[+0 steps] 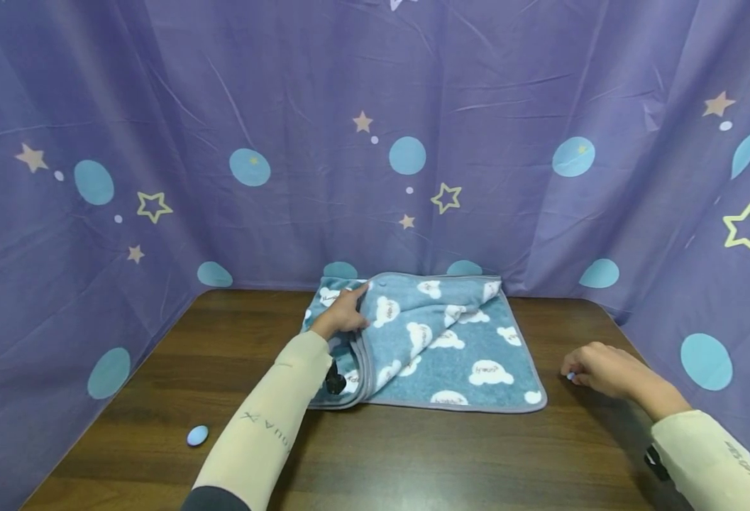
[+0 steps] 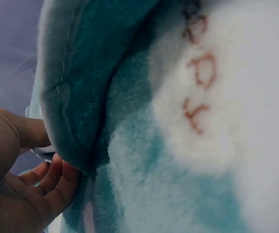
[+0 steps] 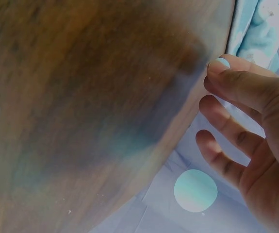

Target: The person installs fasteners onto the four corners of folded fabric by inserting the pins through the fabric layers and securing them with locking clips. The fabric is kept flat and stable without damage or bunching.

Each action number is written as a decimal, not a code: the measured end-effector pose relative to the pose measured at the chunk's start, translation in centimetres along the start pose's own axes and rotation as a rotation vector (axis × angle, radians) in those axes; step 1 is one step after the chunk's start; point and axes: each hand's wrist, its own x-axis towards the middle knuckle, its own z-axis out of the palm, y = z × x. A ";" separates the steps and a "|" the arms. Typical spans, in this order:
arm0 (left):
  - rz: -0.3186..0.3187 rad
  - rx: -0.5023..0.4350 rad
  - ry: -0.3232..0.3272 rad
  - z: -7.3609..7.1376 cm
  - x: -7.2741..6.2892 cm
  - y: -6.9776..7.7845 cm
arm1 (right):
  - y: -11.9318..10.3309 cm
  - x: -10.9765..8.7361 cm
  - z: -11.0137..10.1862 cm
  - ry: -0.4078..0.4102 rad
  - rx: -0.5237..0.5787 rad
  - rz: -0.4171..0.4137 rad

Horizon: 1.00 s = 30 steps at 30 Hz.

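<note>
A teal blanket [image 1: 489,341] with white bear heads and a grey border lies at the back of the table, its left part folded over toward the right. My left hand [image 1: 344,312] is at the fold, and in the left wrist view the thumb and fingers [image 2: 61,187] pinch the grey edge [image 2: 57,97]. My right hand [image 1: 604,369] hovers low over the table, right of the blanket. It pinches a small light-blue oval piece [image 3: 221,62] between thumb and index finger, mostly covered by the fingertips. The other fingers [image 3: 221,114] are loosely bent.
Another light-blue oval piece [image 1: 197,435] lies on the brown wooden table [image 1: 426,454], left of my left forearm. A purple curtain [image 1: 323,85] with stars and dots hangs close behind the table and along both sides.
</note>
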 end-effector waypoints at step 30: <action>0.542 0.336 -0.194 6.9 -5.7 10.0 | -1.8 0.3 -0.7 0.099 -0.028 -0.050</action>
